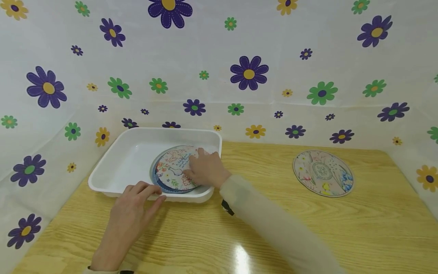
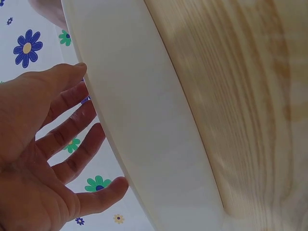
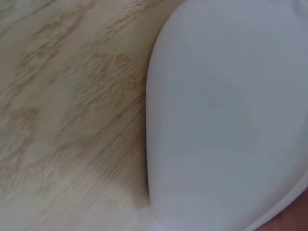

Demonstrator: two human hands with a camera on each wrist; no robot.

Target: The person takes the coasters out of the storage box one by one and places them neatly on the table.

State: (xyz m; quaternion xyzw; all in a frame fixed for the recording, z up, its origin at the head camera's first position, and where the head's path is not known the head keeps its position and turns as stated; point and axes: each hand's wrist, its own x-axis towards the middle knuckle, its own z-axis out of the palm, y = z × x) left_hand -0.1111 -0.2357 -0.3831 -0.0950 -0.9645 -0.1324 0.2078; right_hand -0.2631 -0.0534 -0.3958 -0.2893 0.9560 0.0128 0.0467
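In the head view, a round pink floral disc (image 1: 174,167) lies in the right part of the white tray (image 1: 154,131), over a blue-edged disc (image 1: 161,185) that shows at its left and lower edge. My right hand (image 1: 207,169) holds the pink disc at its right side, fingers bent and some tips hidden. My left hand (image 1: 131,207) rests at the tray's near rim. In the left wrist view, the left hand (image 2: 48,130) has its fingers spread and slightly bent, tips at the rim (image 2: 113,149). The right wrist view shows mostly the tray's outer wall (image 3: 207,115).
Another round floral disc (image 1: 323,173) lies flat on the wooden table (image 1: 256,217), to the right of the tray. A white cloth with purple, green and yellow flowers (image 1: 212,49) stands behind the table and along its sides.
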